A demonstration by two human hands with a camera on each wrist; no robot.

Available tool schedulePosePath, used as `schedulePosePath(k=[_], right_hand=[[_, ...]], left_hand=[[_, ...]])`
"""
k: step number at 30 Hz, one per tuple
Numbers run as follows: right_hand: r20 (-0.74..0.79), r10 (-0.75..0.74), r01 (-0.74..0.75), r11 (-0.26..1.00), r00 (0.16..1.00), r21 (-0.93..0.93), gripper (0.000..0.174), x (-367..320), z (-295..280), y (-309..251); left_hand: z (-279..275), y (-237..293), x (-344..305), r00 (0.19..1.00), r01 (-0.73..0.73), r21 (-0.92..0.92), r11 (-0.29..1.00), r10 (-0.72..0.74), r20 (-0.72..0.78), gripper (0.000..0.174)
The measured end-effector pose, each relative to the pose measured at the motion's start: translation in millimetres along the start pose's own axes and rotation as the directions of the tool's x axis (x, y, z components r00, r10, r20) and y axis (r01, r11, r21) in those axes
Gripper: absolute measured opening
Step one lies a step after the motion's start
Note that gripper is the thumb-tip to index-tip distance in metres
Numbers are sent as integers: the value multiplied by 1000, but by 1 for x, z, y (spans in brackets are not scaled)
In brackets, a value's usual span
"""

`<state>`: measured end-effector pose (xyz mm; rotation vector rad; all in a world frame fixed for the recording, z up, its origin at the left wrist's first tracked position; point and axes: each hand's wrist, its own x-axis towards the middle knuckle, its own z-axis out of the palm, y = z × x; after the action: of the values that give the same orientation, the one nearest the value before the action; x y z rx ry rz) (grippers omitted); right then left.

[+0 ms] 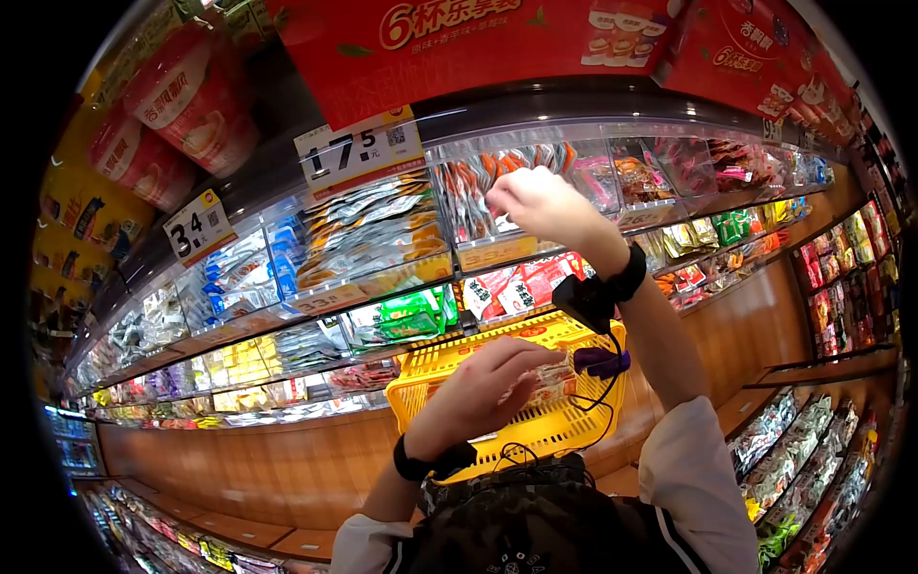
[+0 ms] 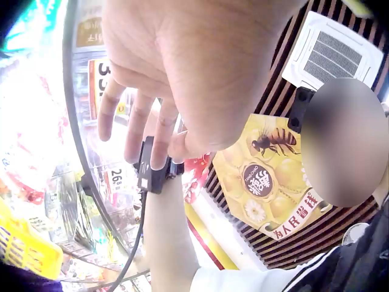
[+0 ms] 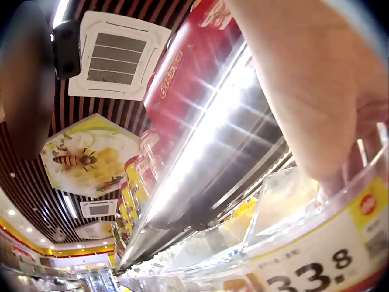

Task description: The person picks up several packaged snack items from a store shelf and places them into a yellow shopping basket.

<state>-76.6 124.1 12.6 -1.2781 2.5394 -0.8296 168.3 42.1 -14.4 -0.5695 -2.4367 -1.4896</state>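
My right hand (image 1: 553, 212) reaches into a clear shelf bin of orange-and-silver packets (image 1: 463, 199), its fingers bent downward. In the right wrist view that hand (image 3: 304, 79) dips behind a price label (image 3: 316, 267) reading 33.8. Its fingertips are mostly hidden there, and I cannot tell whether they pinch a packet. Over the yellow shopping basket (image 1: 409, 400) hovers my left hand (image 1: 478, 394). Seen from the left wrist, the left hand (image 2: 188, 67) has loosely extended fingers and nothing in its grasp. Packaged goods (image 1: 553, 390) show inside the basket, partly behind the left hand.
Neighbouring bins hold silver-and-brown packets (image 1: 373, 230) and blue packets (image 1: 234, 277). Red packets (image 1: 526, 287) and green packets (image 1: 406, 316) lie on the lower tier. A dark upper shelf with red boxes (image 1: 459, 48) overhangs the bins. A black cable (image 1: 604, 407) trails across the basket.
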Motion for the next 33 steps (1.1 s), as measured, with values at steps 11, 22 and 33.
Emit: schedulePosePath(k=[11,22,33], right_hand=[[775,-257,-347,782,577,518,24,-154,-20,-12],[623,66,-177,977,779,117,56,-241,302,125],[442,-85,259,900,893,-351,37,-258,369,106]], left_hand=[[-19,-39,-77,924,286,28,958,-268,-272,32],[18,-69,-185,736,628,-76,775,-622,-267,20],[52,-72,-209,735,649,-60,759,-645,-207,22]])
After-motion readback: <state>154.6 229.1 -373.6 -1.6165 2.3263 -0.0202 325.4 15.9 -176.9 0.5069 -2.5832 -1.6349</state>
